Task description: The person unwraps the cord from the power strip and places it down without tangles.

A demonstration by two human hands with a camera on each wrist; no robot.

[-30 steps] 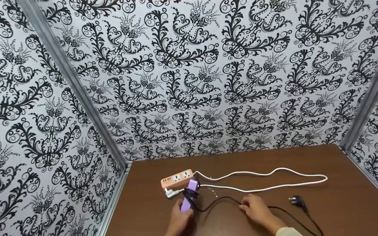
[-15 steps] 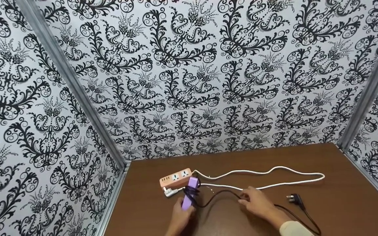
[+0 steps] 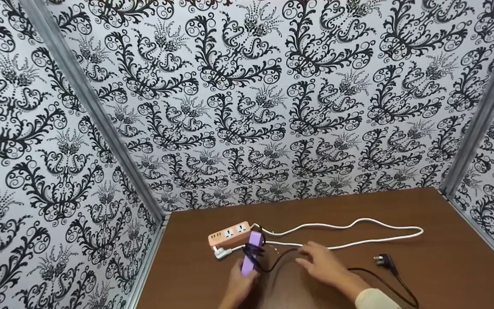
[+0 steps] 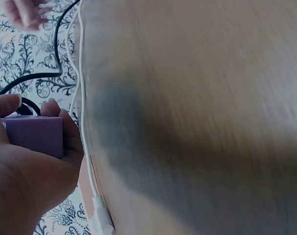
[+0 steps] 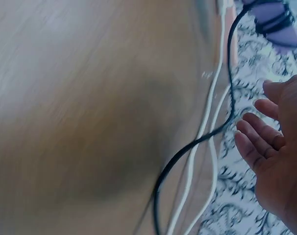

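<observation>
Locate the purple block [image 3: 254,239] in the left grip [image 3: 240,283]: curled around the near end, with the far end pointing away, just beside the orange power strip [image 3: 235,230]. Height above the desk [image 3: 315,206]: cannot tell from these views. Note several turns of black cord [image 5: 222,128] around the block, with a free length leading off toward the right grip [image 3: 326,266].

Right grip: fingers apart and slightly bent, thumb clear of them, closed around nothing. Cord just beside the fingertips; contact: cannot tell.

Step in hand, by judgement: winding the black cord around the purple block, only partway complete. Basis: turns in place on the block, but a long free run out to the right, ending at the black plug [image 3: 385,261] on the desk.

Next move, by judgement: pinch the free cord near the block, draw out the slack, and pass another turn over the block. Hold the block steady in the left grip throughout. Guard against loose turns and against snagging the white cord [image 3: 324,225], laid in a long loop beyond the right grip. Keep clear also of the white plug [image 3: 220,252], beside the near side of the orange power strip.
</observation>
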